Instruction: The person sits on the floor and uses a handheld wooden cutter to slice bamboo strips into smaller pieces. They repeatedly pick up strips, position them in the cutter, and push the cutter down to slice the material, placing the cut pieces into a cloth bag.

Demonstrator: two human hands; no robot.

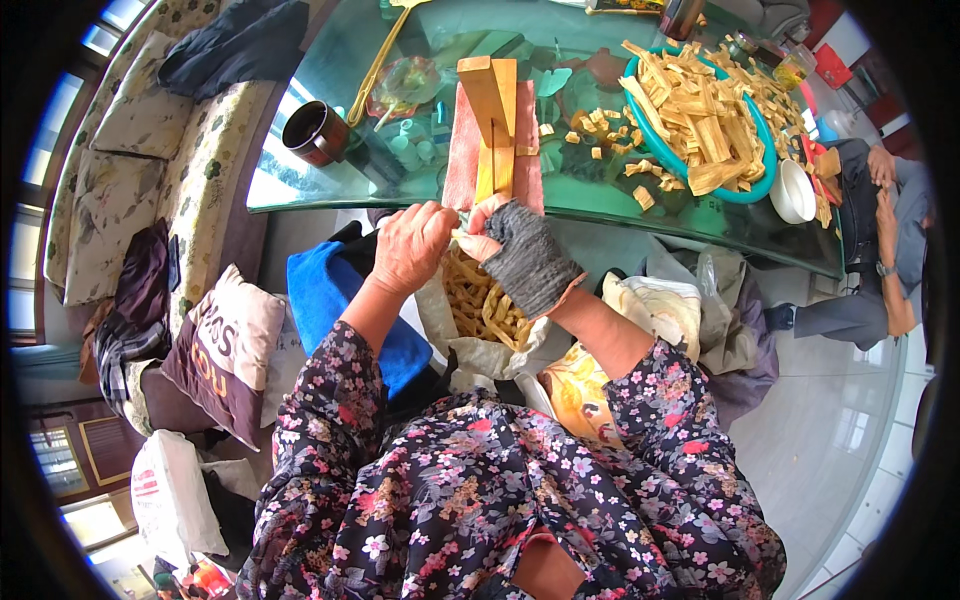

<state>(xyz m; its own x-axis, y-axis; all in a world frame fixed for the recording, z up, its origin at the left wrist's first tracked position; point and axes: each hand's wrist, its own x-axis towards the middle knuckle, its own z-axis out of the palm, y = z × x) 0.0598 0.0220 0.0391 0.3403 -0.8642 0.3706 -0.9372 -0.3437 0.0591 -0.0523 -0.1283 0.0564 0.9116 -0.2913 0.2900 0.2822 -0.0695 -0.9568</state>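
Note:
My left hand [412,245] is closed, its fingers wrapped round one end of a small pale strip [462,234]. My right hand [490,232], in a grey knitted fingerless wrist cover [533,258], meets it and pinches the same strip, mostly hidden by the fingers. Both hands are just off the table's near edge, above an open white sack [432,312] of twisted tan dried strips [480,300]. Directly beyond them, an upright wooden stand [484,95] with a thin dark vertical rod or blade rests on a pink cloth [462,150].
On the glass table [590,215], a teal basket [765,170] overflows with tan strips; small cut cubes [597,120] lie beside it. A dark mug [316,134] and a white bowl [793,192] stand near the edges. Another person [868,240] sits at right. Blue cloth [340,310] lies at left.

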